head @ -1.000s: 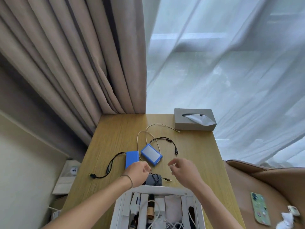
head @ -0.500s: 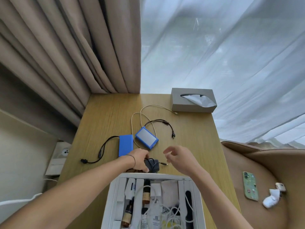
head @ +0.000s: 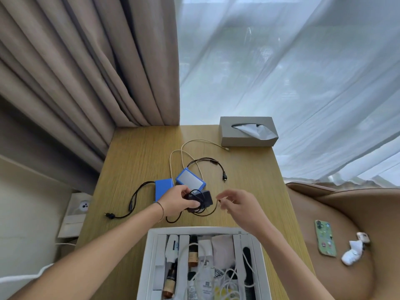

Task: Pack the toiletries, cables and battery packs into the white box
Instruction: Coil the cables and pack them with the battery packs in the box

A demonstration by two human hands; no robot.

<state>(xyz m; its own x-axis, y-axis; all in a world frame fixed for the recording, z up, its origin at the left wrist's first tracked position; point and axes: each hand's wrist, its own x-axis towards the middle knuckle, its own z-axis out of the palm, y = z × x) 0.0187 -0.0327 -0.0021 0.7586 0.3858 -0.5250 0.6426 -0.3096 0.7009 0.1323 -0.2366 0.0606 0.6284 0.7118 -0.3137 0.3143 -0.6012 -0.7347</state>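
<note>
The white box (head: 151,256) sits at the table's near edge, holding bottles, white cables and a dark comb. Beyond it my left hand (head: 178,201) grips a dark battery pack (head: 205,199) with its thin black cable looped around it. My right hand (head: 238,204) pinches the free end of that cable just right of the pack. Two blue battery packs lie behind: one plain blue (head: 163,188), one with a grey face (head: 190,180). A beige cable (head: 188,148) and a black cable (head: 212,162) trail across the table.
A grey tissue box (head: 247,132) stands at the far right of the wooden table (head: 134,152). Curtains hang behind. A brown chair (head: 346,208) on the right carries a green phone (head: 325,237) and a small white item (head: 352,250).
The view has tilted down and the box shows more. My left hand has lifted the dark pack slightly; my right hand has taken hold of its cable end and drawn it rightwards.
</note>
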